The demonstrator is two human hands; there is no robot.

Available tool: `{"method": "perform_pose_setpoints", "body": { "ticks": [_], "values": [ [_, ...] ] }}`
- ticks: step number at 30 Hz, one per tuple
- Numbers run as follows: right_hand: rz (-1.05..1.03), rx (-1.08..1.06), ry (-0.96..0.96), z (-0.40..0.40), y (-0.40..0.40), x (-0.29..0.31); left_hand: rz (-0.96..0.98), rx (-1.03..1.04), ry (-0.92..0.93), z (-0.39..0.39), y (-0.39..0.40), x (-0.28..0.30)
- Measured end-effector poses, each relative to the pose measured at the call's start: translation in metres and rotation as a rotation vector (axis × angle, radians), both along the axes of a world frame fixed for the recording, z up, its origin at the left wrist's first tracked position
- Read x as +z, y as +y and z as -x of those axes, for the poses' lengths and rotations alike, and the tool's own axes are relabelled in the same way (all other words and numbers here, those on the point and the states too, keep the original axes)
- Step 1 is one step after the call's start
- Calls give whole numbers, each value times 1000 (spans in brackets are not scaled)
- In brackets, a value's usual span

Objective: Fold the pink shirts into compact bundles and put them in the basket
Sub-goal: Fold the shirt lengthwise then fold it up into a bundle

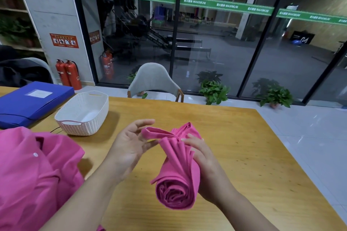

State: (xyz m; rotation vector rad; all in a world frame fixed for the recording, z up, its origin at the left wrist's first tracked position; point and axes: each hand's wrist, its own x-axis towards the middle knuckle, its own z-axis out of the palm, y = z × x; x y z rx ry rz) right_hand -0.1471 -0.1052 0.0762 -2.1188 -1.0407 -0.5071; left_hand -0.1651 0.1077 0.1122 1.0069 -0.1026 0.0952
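Observation:
A rolled pink shirt [178, 170] is held above the wooden table [234, 146], its coiled end facing me and a loose flap sticking out at the far end. My right hand [204, 165] grips the roll from the right side, fingers curled round it. My left hand [129, 146] hovers just left of the flap with fingers spread and relaxed; its thumb and a fingertip are near the cloth, and I cannot tell if they touch it. A white woven basket [75, 127] stands empty at the table's left. Another pink shirt [33, 174] lies unfolded at the near left.
A blue folder box [28, 103] lies behind the basket at the far left. A grey chair [154, 80] stands at the table's far edge. Potted plants [214, 90] and red fire extinguishers [68, 75] line the glass wall.

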Motion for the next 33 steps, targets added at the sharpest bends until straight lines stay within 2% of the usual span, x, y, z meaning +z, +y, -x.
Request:
{"method": "perform_pose_setpoints", "body": {
  "ticks": [2,5,8,14,24,26,29,33],
  "values": [
    [72,-6,-138,-7,-5,-15,168,-75,82,1,-1,-5],
    [113,-33,-199,-8,-6,-19,256,-62,133,2,-2,-12],
    [152,-43,-304,-10,-9,-22,217,-36,153,1,4,-19],
    [156,-74,-300,-13,-11,-26,155,-105,165,0,9,-23],
    [172,-62,-300,-15,-13,-32,30,-79,151,-1,11,-19],
    [174,-66,-293,-16,-13,-33,-32,-26,170,-2,7,-17],
    [176,-64,-275,-18,-14,-36,-268,110,188,-6,0,-18],
    [174,-74,-224,-20,-17,-38,-534,155,206,-11,0,-20]
  ]
}}
